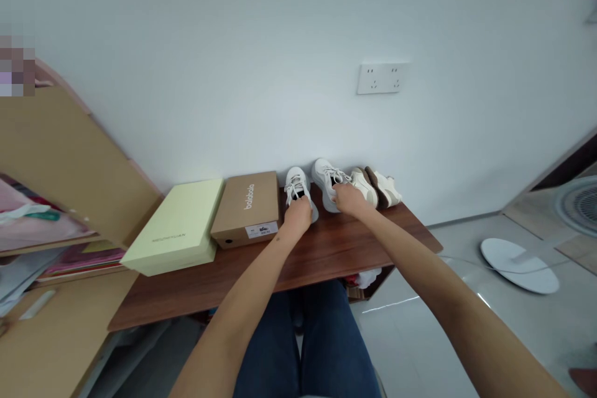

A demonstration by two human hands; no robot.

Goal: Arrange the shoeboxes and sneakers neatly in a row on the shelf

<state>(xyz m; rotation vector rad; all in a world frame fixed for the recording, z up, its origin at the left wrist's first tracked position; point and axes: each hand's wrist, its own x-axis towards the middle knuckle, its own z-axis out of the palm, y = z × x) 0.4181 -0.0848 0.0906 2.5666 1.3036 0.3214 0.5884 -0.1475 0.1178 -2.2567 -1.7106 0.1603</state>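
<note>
Two white sneakers stand toe to the wall at the back of a dark wooden bench. My left hand is closed on the heel of the left white sneaker. My right hand grips the heel of the right white sneaker. Both arms reach forward over the bench top. My fingertips are hidden behind the shoes.
A cream and brown pair of shoes sits to the right of the sneakers. A brown shoebox and a pale green box lie to the left. A wall socket is above. A fan base stands on the floor at right.
</note>
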